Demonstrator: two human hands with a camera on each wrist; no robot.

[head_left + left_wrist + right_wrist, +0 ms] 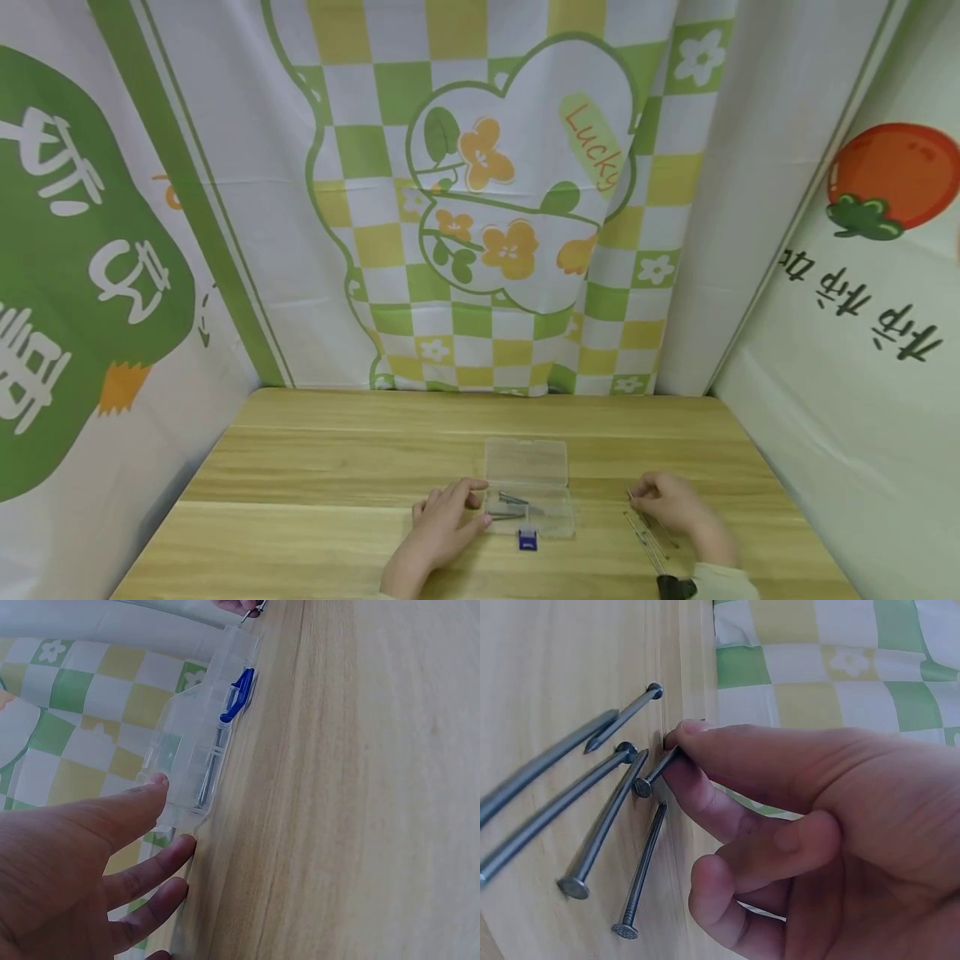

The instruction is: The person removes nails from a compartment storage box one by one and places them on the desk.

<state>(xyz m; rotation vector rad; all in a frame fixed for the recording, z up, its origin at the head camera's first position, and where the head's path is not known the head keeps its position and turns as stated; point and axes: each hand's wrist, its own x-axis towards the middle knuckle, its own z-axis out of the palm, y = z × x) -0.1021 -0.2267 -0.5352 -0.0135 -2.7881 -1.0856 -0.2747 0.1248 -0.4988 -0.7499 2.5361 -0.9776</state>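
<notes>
From my head, I see the clear box [555, 523] on the bench [322, 467], its lid [527, 462] laid back on the far side, which leaves the compartments open from above. Steel nails [513, 498] lie lengthwise inside, probably because they fit best that way. My left hand [438, 529] sits at the box's left side, my right hand [671, 504] over the loose nails [637, 533].

From my left wrist, thumb and fingers are spread wide around the near corner, perhaps to steady the box; I cannot tell whether they press it. The blue latch [238, 696] hangs on the front edge, unfastened.

From my right wrist, thumb and forefinger pinch one nail [658, 771], its head sticking out. Fingertips alone likely suit so thin a shank among its neighbours.
</notes>
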